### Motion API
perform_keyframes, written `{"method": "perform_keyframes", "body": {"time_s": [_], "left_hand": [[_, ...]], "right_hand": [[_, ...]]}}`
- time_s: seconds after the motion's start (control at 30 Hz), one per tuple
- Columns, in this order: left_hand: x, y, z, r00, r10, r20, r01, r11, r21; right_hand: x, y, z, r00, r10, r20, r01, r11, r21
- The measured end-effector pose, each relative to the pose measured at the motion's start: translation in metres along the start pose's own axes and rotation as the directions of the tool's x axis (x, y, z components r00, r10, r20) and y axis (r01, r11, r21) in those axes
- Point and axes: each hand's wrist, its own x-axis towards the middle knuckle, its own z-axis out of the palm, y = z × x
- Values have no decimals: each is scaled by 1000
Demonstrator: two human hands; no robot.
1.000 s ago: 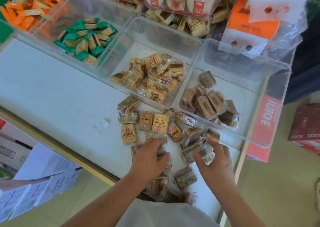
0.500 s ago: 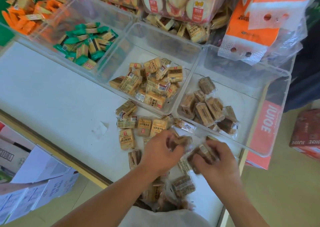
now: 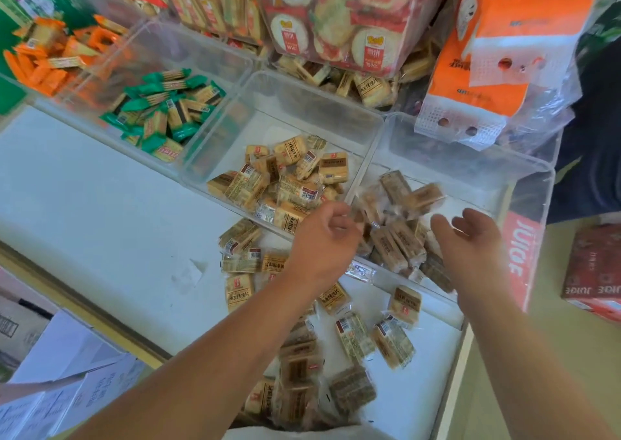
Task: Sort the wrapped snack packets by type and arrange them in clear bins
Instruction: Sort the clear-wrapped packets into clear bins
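Hands over the right bin, packets blurred between them.
Head view: the left hand hangs at the right bin's near-left corner, fingers loosely curled with nothing plainly in them. The right hand is over that bin's near edge, fingers straight and spread, empty. Between the two, inside the right bin, lies a heap of brown packets. A few blurred packets show just above the heap, touching neither hand as far as I can see. The middle bin, just left of the right bin, holds yellow packets; further left lie green packets. Loose packets, yellow and brown mixed, lie on the white table just in front of the right bin.
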Motion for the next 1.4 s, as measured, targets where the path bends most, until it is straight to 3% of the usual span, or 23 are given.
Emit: {"method": "perform_keyframes", "body": {"time_s": [0.1, 0.2, 0.3, 0.47, 0.67, 0.83, 0.9, 0.97, 1.07, 1.2, 1.3, 1.4], "left_hand": [[-26, -24, -24, 999, 28, -43, -25, 998, 55], [-59, -63, -45, 996, -61, -67, 67, 993, 96], [-94, -112, -62, 978, -202, -57, 209, 961, 178], [-143, -166, -72, 958, -274, -89, 286, 877, 385], [-175, -191, -72, 984, -174, -27, 158, 803, 574], [-163, -195, -64, 989, -102, 105, 20, 806, 592], [-149, -191, -58, 981, -116, 154, 4, 809, 588], [-136, -186, -53, 980, -156, 123, 58, 816, 574], [-121, -182, -48, 982, -177, 71, 103, 808, 580], [-108, -184, -48, 977, -195, 82, 112, 805, 582], [-105, -184, -47, 973, -222, 62, 156, 833, 531], [-105, -186, -47, 983, -173, 60, 125, 871, 475]], "right_hand": [[-38, 11, -9, 979, -201, -16, 200, 978, -53], [-83, 30, 1, 946, -287, 151, 296, 954, -41], [-117, 75, 22, 921, -142, 363, 197, 973, -121], [-132, 151, 42, 909, 138, 393, 24, 925, -380], [-159, 163, 59, 847, 108, 520, 209, 832, -514], [-179, 178, 65, 771, 184, 609, 385, 626, -678], [-185, 181, 70, 772, 124, 624, 503, 480, -718], [-187, 186, 74, 768, 77, 635, 548, 433, -716], [-184, 185, 73, 782, 81, 618, 501, 510, -700], [-172, 179, 58, 827, 223, 516, 87, 856, -510], [-163, 177, 47, 854, 189, 485, -33, 949, -312], [-158, 168, 41, 885, 202, 419, -179, 979, -92]]}}
